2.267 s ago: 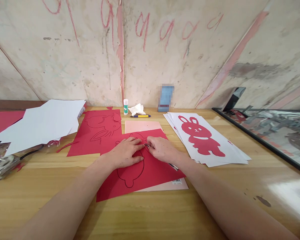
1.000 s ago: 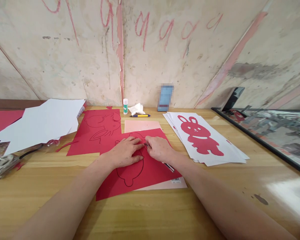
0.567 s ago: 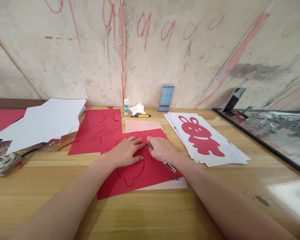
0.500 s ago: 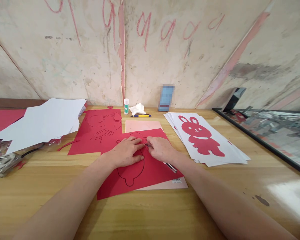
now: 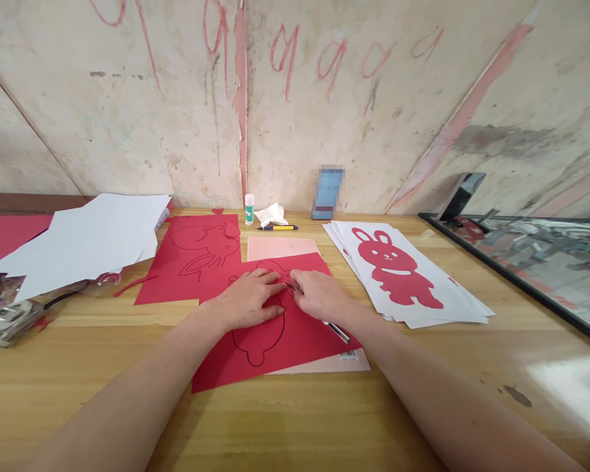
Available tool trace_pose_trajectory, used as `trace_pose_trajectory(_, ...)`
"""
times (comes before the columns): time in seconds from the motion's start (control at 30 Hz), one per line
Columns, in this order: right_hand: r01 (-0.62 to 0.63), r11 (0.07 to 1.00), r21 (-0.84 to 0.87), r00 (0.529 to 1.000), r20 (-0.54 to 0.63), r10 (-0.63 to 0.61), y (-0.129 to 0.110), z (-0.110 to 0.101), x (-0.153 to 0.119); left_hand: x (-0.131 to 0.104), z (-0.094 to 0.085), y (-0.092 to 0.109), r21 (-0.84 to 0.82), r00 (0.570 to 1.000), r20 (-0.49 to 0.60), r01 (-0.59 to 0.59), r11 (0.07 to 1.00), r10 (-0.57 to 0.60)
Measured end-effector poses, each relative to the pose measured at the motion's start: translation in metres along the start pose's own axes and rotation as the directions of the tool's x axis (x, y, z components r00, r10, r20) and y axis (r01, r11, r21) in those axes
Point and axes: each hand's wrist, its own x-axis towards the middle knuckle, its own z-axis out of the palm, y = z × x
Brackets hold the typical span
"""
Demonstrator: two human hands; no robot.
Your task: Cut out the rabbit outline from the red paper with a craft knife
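Observation:
Under both hands lies a red sheet of paper [image 5: 305, 347] with a rounded animal figure outlined in black. My left hand [image 5: 253, 298] rests on it, palm down, fingers stretched out over the drawing. Close beside those fingertips, my right hand [image 5: 314, 293] is closed around a slim silver craft knife [image 5: 338, 332]. The tip end is at the drawn lines near the sheet's upper middle; my fingers hide most of the tool, and its silver rear end shows below the wrist. A pink booklet [image 5: 319, 364] lies beneath the sheet.
To the left are another red sheet [image 5: 157, 282] with a drawn rabbit, white papers [image 5: 88, 236] and a tape measure [image 5: 10, 321]. Behind stand a glue stick [image 5: 249, 211], tissue [image 5: 271, 214], pen [image 5: 278, 227] and blurred blue object [image 5: 327, 193]. A red rabbit cutout [image 5: 393, 269] lies right.
My hands and the paper keep almost the same place. The whole view has shifted very slightly; no other movement is clear.

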Motion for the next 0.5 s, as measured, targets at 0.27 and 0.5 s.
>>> trace_pose_trajectory(0.27, 0.016, 1.000, 0.006, 1.000, -0.004, -0.016, -0.0009, -0.0007, -0.0033, -0.0008, -0.0005, 0.0009, -0.006, 1.000, 0.000, 0.008, 1.000, -0.008)
trace_pose_trajectory(0.5, 0.019, 1.000, 0.007, 1.000, -0.002, -0.019, -0.0010, -0.0012, -0.0043, -0.0005, -0.0005, 0.0011, 0.005, 1.000, 0.004, 0.012, 1.000, -0.012)
